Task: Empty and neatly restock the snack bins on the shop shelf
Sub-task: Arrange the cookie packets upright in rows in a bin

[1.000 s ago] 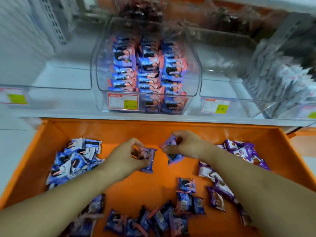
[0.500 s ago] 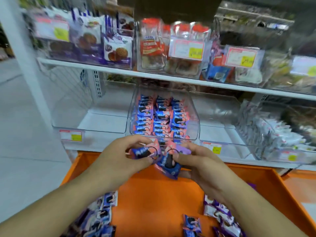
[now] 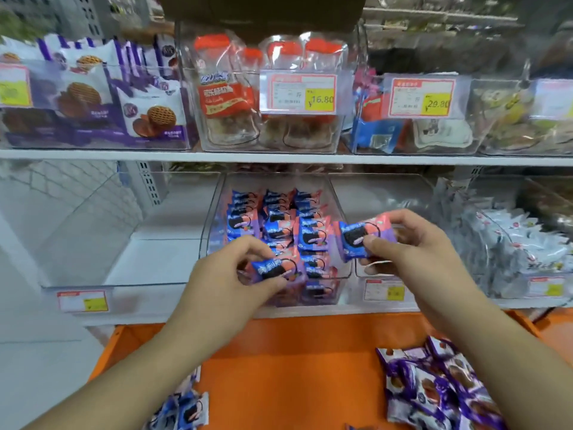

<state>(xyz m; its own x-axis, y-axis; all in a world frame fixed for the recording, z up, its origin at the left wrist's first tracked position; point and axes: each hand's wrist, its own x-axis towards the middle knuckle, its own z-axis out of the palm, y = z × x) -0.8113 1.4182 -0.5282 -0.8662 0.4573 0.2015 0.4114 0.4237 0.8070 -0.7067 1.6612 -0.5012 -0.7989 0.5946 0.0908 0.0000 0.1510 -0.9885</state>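
- Between the fingers of the left hand [image 3: 229, 274] there is one snack pack [image 3: 274, 268], blue and pink, pinched by the thumb from below and the other fingers from above. It is held level, just in front of the clear bin [image 3: 214, 212].
- Between the fingers of the right hand [image 3: 412, 243] there is a second pack [image 3: 359, 237] of the same kind. The thumb presses on its front face and the other fingers curl behind its right end. Whether more packs are hidden behind it, I cannot tell.
- Just beyond the fingertips of both hands, the bin already holds rows of the same packs [image 3: 279, 218], standing in about three columns. The front of the rows is the free place, I judge.
- Handling, as a judgement: each pack looks light and small. The film wrapper is smooth and probably a little slippery, and the biscuit inside can break. So a soft pinch on the flat faces, near the middle, seems better than a hard squeeze or a hold on the crimped ends.
- Pose: both forearms reach forward and up from the bottom of the view, wrists nearly straight, palms turned a little toward each other. The right hand is higher and farther in than the left one.
- Below the wrists, the orange tray [image 3: 279, 367] carries loose packs: purple ones [image 3: 434, 383] under the right forearm, blue ones [image 3: 186, 411] under the left forearm.
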